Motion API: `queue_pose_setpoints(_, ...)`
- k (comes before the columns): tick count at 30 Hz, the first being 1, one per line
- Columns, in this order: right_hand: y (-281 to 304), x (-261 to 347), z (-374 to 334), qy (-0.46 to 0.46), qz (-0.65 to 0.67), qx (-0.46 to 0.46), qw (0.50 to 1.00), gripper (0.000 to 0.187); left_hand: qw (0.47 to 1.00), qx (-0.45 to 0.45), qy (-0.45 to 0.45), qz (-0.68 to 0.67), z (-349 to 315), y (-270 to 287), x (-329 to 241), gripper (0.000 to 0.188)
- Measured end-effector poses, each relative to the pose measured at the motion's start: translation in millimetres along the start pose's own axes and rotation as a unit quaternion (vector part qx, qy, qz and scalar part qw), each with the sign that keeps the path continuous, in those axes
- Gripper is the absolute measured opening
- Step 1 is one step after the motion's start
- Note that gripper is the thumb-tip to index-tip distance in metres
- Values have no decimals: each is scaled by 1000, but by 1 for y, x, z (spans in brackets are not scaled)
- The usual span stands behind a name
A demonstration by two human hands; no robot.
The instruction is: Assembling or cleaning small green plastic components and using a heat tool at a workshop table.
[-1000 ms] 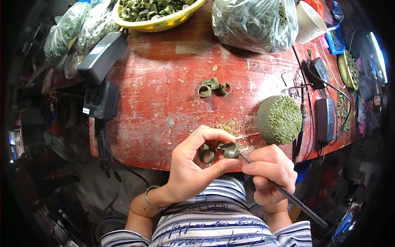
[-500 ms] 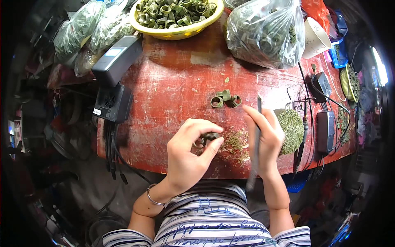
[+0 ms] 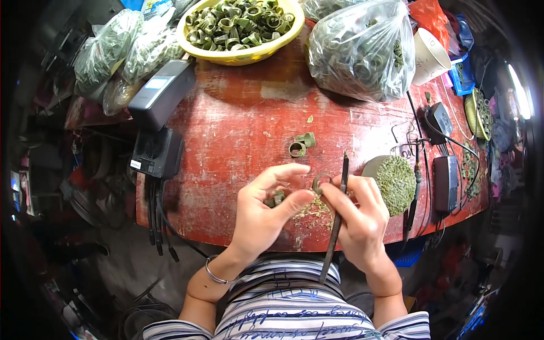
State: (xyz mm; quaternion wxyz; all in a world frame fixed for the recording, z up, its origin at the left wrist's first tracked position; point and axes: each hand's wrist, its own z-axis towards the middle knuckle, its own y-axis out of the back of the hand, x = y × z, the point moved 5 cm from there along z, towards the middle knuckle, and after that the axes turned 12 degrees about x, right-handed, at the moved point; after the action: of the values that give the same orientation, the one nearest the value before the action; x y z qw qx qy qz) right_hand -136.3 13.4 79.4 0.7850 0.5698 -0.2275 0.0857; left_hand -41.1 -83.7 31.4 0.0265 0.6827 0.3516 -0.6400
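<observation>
Curled in the palm of my left hand (image 3: 258,212) are dark green rings (image 3: 276,198), partly hidden by the fingers; its thumb and forefinger are apart. My right hand (image 3: 362,221) pinches a single green ring (image 3: 321,182) at its fingertips, close to the left thumb. The same hand also grips a long thin dark rod-like tool (image 3: 335,226), which slants across the fingers toward my body. Two more green rings (image 3: 297,149) lie together on the red table (image 3: 238,124), beyond my hands. Greenish shavings (image 3: 314,211) are scattered on the tabletop under the hands.
A round block (image 3: 396,186) topped with green crumbs stands right of my right hand. At the back are a yellow basket (image 3: 241,56) of rings, a clear plastic bag (image 3: 360,62) and a white cup (image 3: 429,59). Black devices (image 3: 156,153) with cables flank both sides.
My right hand has taken one of the three rings from the table and brought it toward the left hand. The rod has tilted, and the left fingers have spread a little.
</observation>
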Motion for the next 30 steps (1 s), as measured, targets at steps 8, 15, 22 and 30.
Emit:
queue_pose_setpoints(8,15,-10,-15,-81,290,-84,950,21,991,76,-12,106,-1,-21,-13,34)
queue_pose_setpoints(15,25,-1,-17,-20,286,-65,956,26,942,96,-195,256,-8,-34,-28,44)
queue_pose_setpoints(22,33,0,-42,-149,476,-136,856,32,975,90,-137,152,-7,-33,-21,37)
queue_pose_setpoints(30,31,-5,-42,-72,517,-66,850,16,983,103,-113,97,-10,-37,-20,39)
